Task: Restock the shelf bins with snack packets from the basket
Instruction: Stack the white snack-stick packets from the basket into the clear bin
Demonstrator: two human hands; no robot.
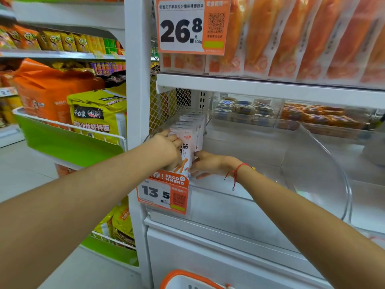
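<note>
Snack packets (188, 140), white with orange print, stand in one upright row at the far-left end of the clear shelf bin (260, 180), against the mesh side panel, and you are working on the nearest of them with both hands. Your left hand (166, 150) reaches in from the left with its fingers curled over the top and left face of the front packet, gripping it; how far they wrap behind the packet you cannot tell, since the packet hides the fingertips. Just below sits the orange price tag (164, 195) marked 13.5, clipped to the bin's near edge. Your right hand (208, 163), with a red string bracelet at the wrist, lies to the right of the row, fingers fairly straight and pressed flat against the packets' right side, squaring them up rather than holding anything. Further right the bin is bare clear plastic up to its curved divider (325, 170), so only a small share of the restocking looks done, with most of the space left to fill. Down at the near edge, the basket (187, 277) shows only its orange rim, and its contents are out of view.
</note>
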